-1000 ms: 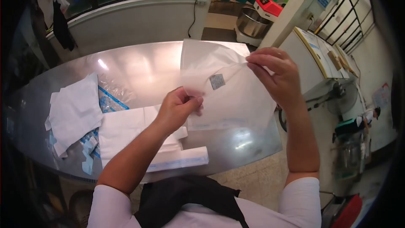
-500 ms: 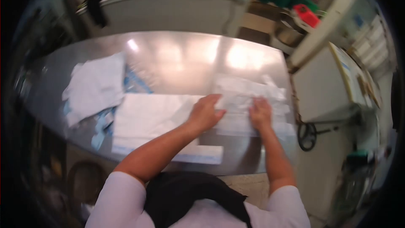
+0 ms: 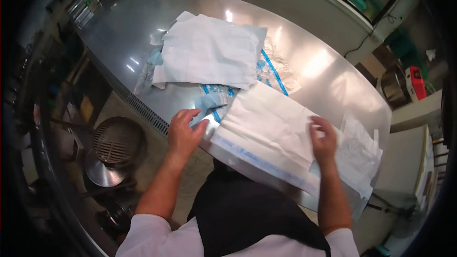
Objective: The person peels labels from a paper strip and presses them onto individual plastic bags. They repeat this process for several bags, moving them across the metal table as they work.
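Observation:
My left hand (image 3: 185, 131) hovers at the table's near edge with thumb and fingers apart, holding nothing. Just beyond it lie a crumpled light-blue scrap (image 3: 208, 103) and clear plastic wrapping with blue stripes (image 3: 275, 74). A large flat white sheet or bag (image 3: 266, 126), with a blue printed band along its near edge, spreads between my hands. Over its right part is my right hand (image 3: 324, 138), slightly blurred, fingers loosely bent and nothing visible in them. To its right rests a thin, crumpled whitish translucent sheet (image 3: 359, 154). A stack of white sheets (image 3: 209, 50) lies farther left.
Everything lies on a shiny metal table (image 3: 128, 33). A slotted round metal piece (image 3: 114, 145) and a silver bowl-like item (image 3: 105, 171) are below on the left. A metal pot (image 3: 395, 85) and a red device (image 3: 415, 83) stand at the far right.
The view has swung left. Both hands have come away from the crumpled translucent sheet: my left to the table's near edge, my right over the white sheet.

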Tool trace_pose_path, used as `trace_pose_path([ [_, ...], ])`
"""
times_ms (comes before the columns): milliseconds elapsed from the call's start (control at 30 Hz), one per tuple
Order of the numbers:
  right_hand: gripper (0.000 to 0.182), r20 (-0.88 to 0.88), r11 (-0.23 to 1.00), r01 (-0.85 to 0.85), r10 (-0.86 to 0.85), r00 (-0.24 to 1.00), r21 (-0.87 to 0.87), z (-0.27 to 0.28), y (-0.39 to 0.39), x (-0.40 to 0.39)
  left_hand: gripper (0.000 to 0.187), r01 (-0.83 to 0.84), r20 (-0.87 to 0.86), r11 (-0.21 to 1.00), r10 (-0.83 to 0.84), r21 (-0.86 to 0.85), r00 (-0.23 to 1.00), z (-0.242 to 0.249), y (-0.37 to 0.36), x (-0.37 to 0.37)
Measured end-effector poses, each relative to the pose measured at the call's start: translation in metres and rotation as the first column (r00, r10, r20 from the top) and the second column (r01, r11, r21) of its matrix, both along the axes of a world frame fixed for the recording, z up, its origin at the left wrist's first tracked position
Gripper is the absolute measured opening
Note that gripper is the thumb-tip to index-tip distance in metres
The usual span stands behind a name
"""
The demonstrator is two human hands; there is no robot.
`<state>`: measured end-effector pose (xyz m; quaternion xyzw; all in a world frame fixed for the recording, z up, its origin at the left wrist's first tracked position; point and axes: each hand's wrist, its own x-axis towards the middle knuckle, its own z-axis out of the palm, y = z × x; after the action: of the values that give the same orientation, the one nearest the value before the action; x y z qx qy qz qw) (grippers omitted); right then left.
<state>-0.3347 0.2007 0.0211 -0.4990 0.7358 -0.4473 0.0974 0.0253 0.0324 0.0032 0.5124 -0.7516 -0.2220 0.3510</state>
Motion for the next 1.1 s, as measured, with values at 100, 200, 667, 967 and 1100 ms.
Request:
trace_pose_path([
  [100, 0.02, 0.074, 0.949, -0.282, 0.275, 0.959, 0.137, 0.007, -0.067, 0.089, 0.033, 0.046, -0.024, 0.999, -0.046, 0.006, 0.999, -0.009, -0.036, -0.003],
  [200, 0.021, 0.362, 0.833, -0.432, 0.307, 0.88, 0.344, 0.0, -0.109, 0.147, 0.036, 0.221, 0.134, 0.97, -0.206, -0.106, 0.969, -0.028, -0.077, -0.009],
  [667, 0.023, 0.978, 0.892, -0.406, -0.146, 0.151, 0.196, 0.008, -0.179, 0.181, 0.024, 0.682, -0.337, 0.553, -0.602, 0.478, 0.724, 0.009, -0.071, 0.037],
  [967, 0.023, 0.896, 0.892, -0.381, -0.055, 0.44, 0.242, 0.018, -0.169, 0.187, 0.037, 0.652, -0.747, 0.534, -0.058, 0.538, 0.663, -0.008, -0.096, 0.014],
  [1100, 0.028, 0.878, 0.915, -0.366, 0.027, 0.478, 0.171, 0.016, -0.157, 0.194, 0.034, 0.76, -0.811, 0.297, 0.103, 0.578, 0.576, -0.005, -0.102, 0.004],
])
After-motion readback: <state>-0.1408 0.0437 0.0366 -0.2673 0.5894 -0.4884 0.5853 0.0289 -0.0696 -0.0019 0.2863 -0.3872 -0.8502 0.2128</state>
